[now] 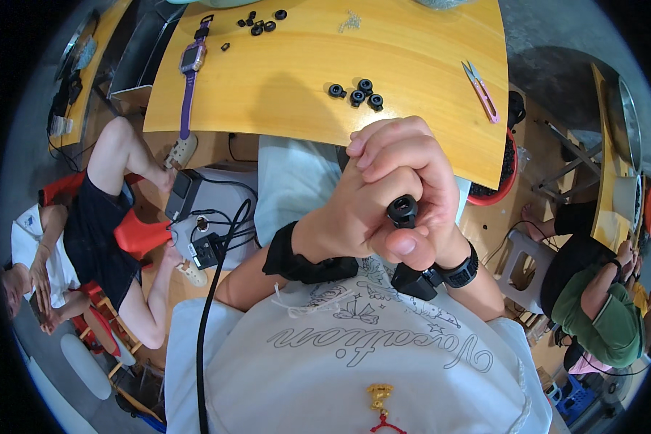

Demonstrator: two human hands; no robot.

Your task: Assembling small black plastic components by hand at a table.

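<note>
Both of my hands are raised close to the camera, above my lap and pressed together. My left hand (pixel 354 206) and my right hand (pixel 419 181) pinch one small black round part (pixel 402 210) between thumbs and fingers. My fingers cover most of the part. A black band sits on each wrist. Behind my hands, on the yellow wooden table (pixel 289 72), lies a cluster of similar black round parts (pixel 356 92).
The table also holds a purple wristwatch (pixel 191 69), pink thread snips (pixel 482 92), more black parts (pixel 259 24) and small pale bits (pixel 350 21). A person sits reclined at the left (pixel 87 231), another at the right (pixel 593 304). Power strips and cables (pixel 206 242) lie on the floor.
</note>
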